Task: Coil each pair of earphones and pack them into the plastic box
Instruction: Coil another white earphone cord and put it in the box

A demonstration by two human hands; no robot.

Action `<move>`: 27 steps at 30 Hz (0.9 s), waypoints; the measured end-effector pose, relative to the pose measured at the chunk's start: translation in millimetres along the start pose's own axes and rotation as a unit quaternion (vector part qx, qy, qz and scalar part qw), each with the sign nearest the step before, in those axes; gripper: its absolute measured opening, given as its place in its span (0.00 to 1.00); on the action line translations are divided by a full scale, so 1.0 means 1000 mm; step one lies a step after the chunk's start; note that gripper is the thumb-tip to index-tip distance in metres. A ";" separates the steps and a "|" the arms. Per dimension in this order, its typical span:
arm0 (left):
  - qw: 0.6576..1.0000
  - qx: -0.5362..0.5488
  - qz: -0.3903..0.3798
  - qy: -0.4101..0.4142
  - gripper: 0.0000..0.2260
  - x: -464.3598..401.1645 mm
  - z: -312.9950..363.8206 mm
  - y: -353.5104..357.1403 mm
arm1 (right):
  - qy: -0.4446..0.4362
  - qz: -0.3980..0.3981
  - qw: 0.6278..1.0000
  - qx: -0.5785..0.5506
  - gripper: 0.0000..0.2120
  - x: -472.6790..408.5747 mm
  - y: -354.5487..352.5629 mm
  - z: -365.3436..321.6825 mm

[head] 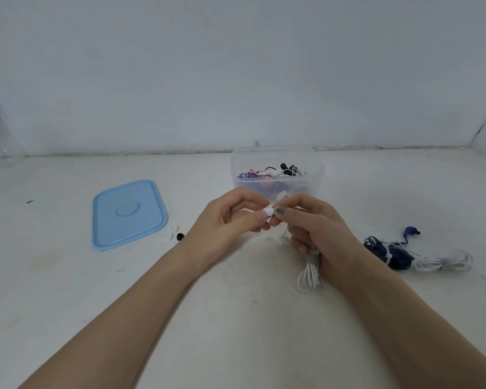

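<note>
Both hands are pinching a white earbud in front of the plastic box.
The left hand (pixel 236 213) and right hand (pixel 310 228) are gripping the white earbud (pixel 268 211); its banded white cable coil (pixel 309 272) is hanging from the right hand, just before the plastic box (pixel 277 169), the blue lid (pixel 128 214) lying to the box's left.

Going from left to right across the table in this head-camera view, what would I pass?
Blue lid → small ear tips → left hand → right hand holding white earphones → dark blue earphones → white coiled earphones.
</note>
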State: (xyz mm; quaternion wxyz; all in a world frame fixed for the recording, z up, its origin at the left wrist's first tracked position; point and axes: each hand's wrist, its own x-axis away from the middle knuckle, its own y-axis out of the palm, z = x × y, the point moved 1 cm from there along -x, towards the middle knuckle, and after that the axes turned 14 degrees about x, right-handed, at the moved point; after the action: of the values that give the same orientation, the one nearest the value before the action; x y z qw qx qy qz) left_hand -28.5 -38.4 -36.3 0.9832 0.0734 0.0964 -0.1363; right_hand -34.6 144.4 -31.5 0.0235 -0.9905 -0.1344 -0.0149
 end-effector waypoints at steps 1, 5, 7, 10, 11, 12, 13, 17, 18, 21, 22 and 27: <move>1.000 -0.020 -0.002 0.002 0.10 0.001 -0.001 0.001 | 0.000 0.008 1.000 -0.005 0.05 -0.001 0.000 0.001; 0.985 -0.167 -0.031 0.015 0.17 0.003 -0.011 0.011 | 0.007 0.014 1.000 -0.020 0.02 -0.002 -0.002 0.002; 0.972 -0.229 -0.036 0.027 0.18 0.003 -0.012 0.014 | 0.009 0.015 1.000 -0.020 0.03 -0.003 -0.002 0.002; 0.969 -0.242 -0.026 0.026 0.16 0.002 -0.011 0.014 | 0.009 0.014 1.000 -0.020 0.03 -0.004 -0.001 0.001; 0.970 -0.239 -0.024 0.025 0.16 0.002 -0.012 0.013 | 0.008 0.013 1.000 -0.020 0.03 -0.004 -0.001 0.001; 0.970 -0.239 -0.022 0.027 0.15 0.002 -0.012 0.014 | 0.006 0.010 1.000 -0.019 0.04 -0.003 0.000 0.000; 0.970 -0.240 -0.020 0.029 0.15 0.002 -0.012 0.014 | 0.003 0.008 1.000 -0.017 0.04 -0.003 -0.001 0.000; 0.972 -0.230 -0.008 0.038 0.14 0.002 -0.011 0.014 | 0.002 0.011 1.000 -0.011 0.05 -0.004 0.000 0.000; 0.973 -0.229 -0.011 0.038 0.14 0.002 -0.011 0.014 | 0.004 0.013 1.000 -0.012 0.06 -0.004 0.000 0.000; 0.967 -0.254 -0.033 0.018 0.19 0.002 -0.011 0.015 | 0.008 0.013 1.000 -0.020 0.07 -0.005 0.000 0.001; 0.963 -0.267 -0.039 0.011 0.20 0.001 -0.012 0.016 | 0.009 0.011 1.000 -0.022 0.07 -0.005 0.000 0.000; 0.953 -0.298 -0.041 0.024 0.19 -0.001 -0.016 0.015 | -0.002 -0.001 1.000 -0.008 0.07 -0.005 -0.001 0.001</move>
State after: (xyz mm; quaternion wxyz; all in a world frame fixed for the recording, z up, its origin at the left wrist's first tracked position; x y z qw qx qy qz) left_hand -27.9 -21.4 -49.8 0.9514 -0.2239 0.1588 -0.1397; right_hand -39.7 144.3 -32.8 0.0150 -0.9906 -0.1351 -0.0136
